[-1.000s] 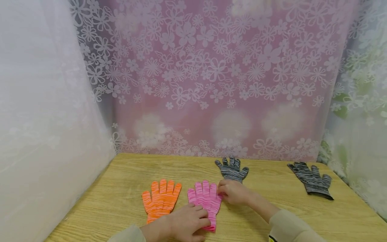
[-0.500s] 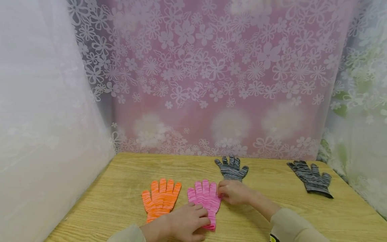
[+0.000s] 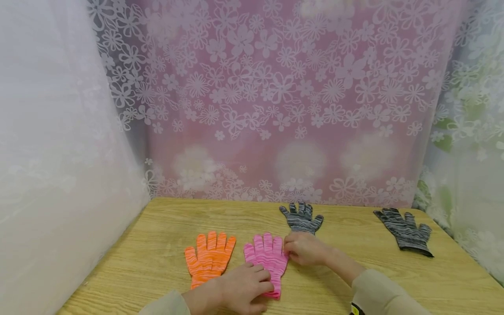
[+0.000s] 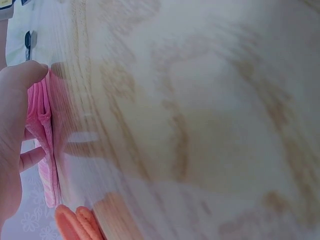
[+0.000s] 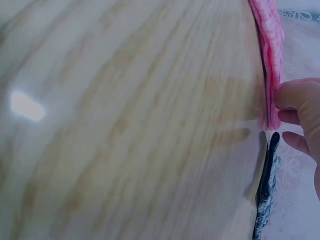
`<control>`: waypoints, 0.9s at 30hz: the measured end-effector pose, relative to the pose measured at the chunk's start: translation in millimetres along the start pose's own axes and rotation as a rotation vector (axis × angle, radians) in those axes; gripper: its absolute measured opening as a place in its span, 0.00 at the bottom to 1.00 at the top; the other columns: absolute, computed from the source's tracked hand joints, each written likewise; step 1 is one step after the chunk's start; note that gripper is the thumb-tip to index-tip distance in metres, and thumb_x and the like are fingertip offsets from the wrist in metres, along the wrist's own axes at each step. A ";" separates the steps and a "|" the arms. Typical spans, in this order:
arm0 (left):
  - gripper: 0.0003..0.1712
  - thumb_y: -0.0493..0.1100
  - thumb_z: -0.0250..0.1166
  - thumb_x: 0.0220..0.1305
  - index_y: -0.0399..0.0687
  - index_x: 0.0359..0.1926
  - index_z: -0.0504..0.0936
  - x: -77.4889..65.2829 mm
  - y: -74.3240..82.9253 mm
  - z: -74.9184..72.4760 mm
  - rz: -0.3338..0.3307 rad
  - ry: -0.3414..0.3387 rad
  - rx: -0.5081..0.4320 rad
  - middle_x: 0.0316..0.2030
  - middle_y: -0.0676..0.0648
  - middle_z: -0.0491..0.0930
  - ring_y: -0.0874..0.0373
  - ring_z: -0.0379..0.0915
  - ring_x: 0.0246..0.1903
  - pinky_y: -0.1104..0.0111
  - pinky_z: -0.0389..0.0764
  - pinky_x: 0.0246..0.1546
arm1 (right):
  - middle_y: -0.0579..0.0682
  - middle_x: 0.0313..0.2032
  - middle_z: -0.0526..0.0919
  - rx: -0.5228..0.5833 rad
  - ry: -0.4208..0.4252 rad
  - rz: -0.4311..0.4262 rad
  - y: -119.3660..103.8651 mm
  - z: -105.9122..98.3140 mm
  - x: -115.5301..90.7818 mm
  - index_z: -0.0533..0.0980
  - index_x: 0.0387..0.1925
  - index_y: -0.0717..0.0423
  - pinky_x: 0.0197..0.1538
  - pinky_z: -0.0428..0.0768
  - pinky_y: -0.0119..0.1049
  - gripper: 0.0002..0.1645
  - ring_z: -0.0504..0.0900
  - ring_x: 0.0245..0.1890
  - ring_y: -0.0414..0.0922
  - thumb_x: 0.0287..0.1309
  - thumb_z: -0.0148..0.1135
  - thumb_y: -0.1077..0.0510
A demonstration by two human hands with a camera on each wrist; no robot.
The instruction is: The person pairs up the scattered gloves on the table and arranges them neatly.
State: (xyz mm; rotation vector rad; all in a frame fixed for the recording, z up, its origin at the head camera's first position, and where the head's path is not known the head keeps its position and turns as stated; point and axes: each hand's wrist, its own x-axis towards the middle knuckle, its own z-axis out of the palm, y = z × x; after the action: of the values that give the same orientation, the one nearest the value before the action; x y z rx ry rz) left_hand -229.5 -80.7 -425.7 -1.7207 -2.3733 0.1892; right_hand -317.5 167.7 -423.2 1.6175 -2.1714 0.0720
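Note:
A pink striped knit glove (image 3: 269, 253) lies on the wooden table with its fingers spread toward the back. My left hand (image 3: 244, 286) is over the glove's cuff end, fingers curled, and hides part of it; in the left wrist view its thumb meets the folded cuff (image 4: 40, 107). At the glove's right edge, my right hand (image 3: 305, 250) pinches the knit near the thumb, as the right wrist view of the pink glove (image 5: 271, 45) shows. Just behind that hand lies a grey-black striped glove (image 3: 303, 222), its cuff hidden by the hand.
An orange striped glove (image 3: 211, 258) lies left of the pink one, its cuff partly behind my left forearm. Another grey-black glove (image 3: 409, 232) lies at the far right of the table (image 3: 130, 271). A pink floral curtain (image 3: 275, 109) hangs along the back edge, with pale sheets at both sides.
Both hands stay in the same places on the pink glove, and every glove keeps its position. Only the head view has shifted very slightly.

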 end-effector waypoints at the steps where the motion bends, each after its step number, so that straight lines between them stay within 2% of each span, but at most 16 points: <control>1: 0.18 0.61 0.53 0.63 0.61 0.48 0.73 -0.1 -0.2 0.2 0.000 0.001 0.001 0.41 0.60 0.69 0.67 0.64 0.40 0.77 0.62 0.36 | 0.39 0.27 0.75 0.000 -0.006 -0.004 0.1 0.0 -0.1 0.78 0.22 0.47 0.35 0.73 0.28 0.07 0.75 0.29 0.36 0.41 0.65 0.63; 6: 0.18 0.61 0.52 0.64 0.61 0.49 0.74 -0.1 -0.3 0.4 0.003 0.004 -0.010 0.41 0.60 0.69 0.67 0.64 0.40 0.77 0.62 0.36 | 0.40 0.28 0.75 0.011 -0.036 0.007 -0.7 -0.2 -1.0 0.78 0.23 0.48 0.36 0.74 0.28 0.06 0.75 0.30 0.36 0.43 0.65 0.63; 9: 0.18 0.61 0.52 0.64 0.61 0.49 0.74 0.0 -0.4 0.1 0.003 0.005 -0.010 0.41 0.60 0.69 0.67 0.64 0.40 0.77 0.62 0.36 | 0.40 0.30 0.76 0.050 -0.041 0.053 -0.6 -0.9 -2.1 0.78 0.25 0.49 0.37 0.74 0.28 0.06 0.76 0.31 0.37 0.43 0.64 0.63; 12: 0.18 0.61 0.53 0.63 0.61 0.49 0.73 0.0 -0.7 -0.1 0.003 0.008 -0.007 0.41 0.60 0.69 0.67 0.64 0.40 0.77 0.62 0.36 | 0.41 0.30 0.76 0.059 -0.010 0.112 0.4 -1.5 -3.7 0.78 0.25 0.49 0.36 0.74 0.28 0.06 0.76 0.30 0.37 0.43 0.64 0.64; 15: 0.18 0.61 0.53 0.63 0.61 0.49 0.74 0.1 -0.8 -0.1 0.002 0.012 -0.004 0.41 0.60 0.69 0.67 0.64 0.40 0.77 0.62 0.36 | 0.40 0.27 0.76 0.036 0.019 0.184 1.0 -1.6 -3.8 0.78 0.24 0.49 0.33 0.75 0.29 0.06 0.76 0.28 0.37 0.45 0.65 0.64; 20: 0.18 0.61 0.52 0.64 0.61 0.49 0.74 -0.3 -0.7 -0.2 0.001 0.004 -0.002 0.42 0.60 0.69 0.68 0.64 0.41 0.77 0.62 0.36 | 0.40 0.26 0.75 0.018 -0.017 0.302 -0.6 -0.5 -0.8 0.79 0.25 0.50 0.33 0.75 0.32 0.05 0.75 0.28 0.38 0.48 0.65 0.64; 27: 0.18 0.61 0.52 0.64 0.61 0.48 0.74 0.0 -0.3 -0.1 0.003 0.011 0.001 0.42 0.60 0.69 0.68 0.64 0.41 0.78 0.61 0.35 | 0.40 0.24 0.74 -0.036 -0.002 0.339 -2.0 5.1 2.5 0.77 0.21 0.48 0.28 0.73 0.32 0.08 0.74 0.25 0.40 0.45 0.63 0.65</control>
State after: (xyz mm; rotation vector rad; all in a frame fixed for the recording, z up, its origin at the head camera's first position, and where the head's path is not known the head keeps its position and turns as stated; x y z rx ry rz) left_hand -229.7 -80.8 -425.5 -1.7200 -2.3632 0.1813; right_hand -317.8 163.3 -427.4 1.2161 -2.4116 0.1304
